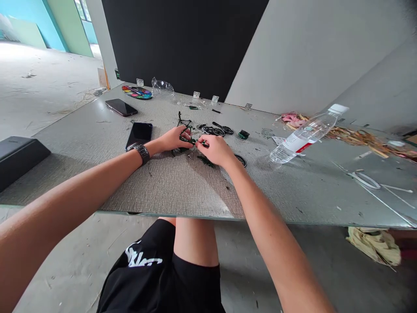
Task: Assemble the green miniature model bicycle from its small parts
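Above the table, my left hand (177, 138) is closed on a thin dark green frame (186, 140) that looks like part of a miniature bicycle. My right hand (215, 149) meets it from the right, thumb and finger pinched on a small dark green piece (204, 144) mostly hidden by the fingers. Just behind the hands lie small black spoked wheels (218, 130) and thin dark rods. Another wheel (241, 160) rests partly behind my right wrist. Below the right hand is a dark green part (206, 161), and a green-black block (243, 134) sits farther right.
A phone (139, 134) lies by my left wrist, another phone (121, 107) farther back. Behind are a paint palette (137, 92) and clear plastic packaging (163, 88). To the right stands a tilted water bottle (306, 137), with white cable ties (366, 180) beyond. A dark case (21, 158) sits left.
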Tool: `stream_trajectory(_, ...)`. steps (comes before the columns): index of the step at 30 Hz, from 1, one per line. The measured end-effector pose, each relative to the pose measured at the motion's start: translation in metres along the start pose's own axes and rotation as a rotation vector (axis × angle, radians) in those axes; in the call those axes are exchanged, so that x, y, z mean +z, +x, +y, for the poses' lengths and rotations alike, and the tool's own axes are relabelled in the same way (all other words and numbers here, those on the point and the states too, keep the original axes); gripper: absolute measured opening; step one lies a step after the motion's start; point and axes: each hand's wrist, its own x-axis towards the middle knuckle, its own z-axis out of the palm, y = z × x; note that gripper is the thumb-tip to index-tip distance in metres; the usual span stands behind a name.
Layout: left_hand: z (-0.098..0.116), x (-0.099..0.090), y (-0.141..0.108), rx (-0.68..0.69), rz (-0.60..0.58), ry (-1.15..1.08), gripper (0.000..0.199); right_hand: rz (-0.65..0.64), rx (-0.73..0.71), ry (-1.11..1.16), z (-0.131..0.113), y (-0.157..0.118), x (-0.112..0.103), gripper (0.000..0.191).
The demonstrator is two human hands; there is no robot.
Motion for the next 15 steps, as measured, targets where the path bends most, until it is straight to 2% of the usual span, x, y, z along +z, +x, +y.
stream_trajectory(6,0.0,0.0,0.0,0.0,-0.002,-0.005,0.041,-0.009,0.013,0.003,0.0,0.001,0.001,0.019)
stream_trajectory(11,-0.001,0.0,0.0,-0.003,-0.002,0.002,0.043,-0.013,-0.052,0.088,0.004,0.0,-0.005,0.021)
stream_trajectory(13,-0.003,0.0,0.001,-0.001,-0.006,-0.001,0.044,-0.085,-0.071,0.169,0.007,-0.001,-0.01,0.023)
stream_trajectory(15,-0.005,0.0,0.002,0.009,-0.002,0.002,0.046,-0.23,-0.076,0.226,0.007,-0.003,-0.016,0.026)
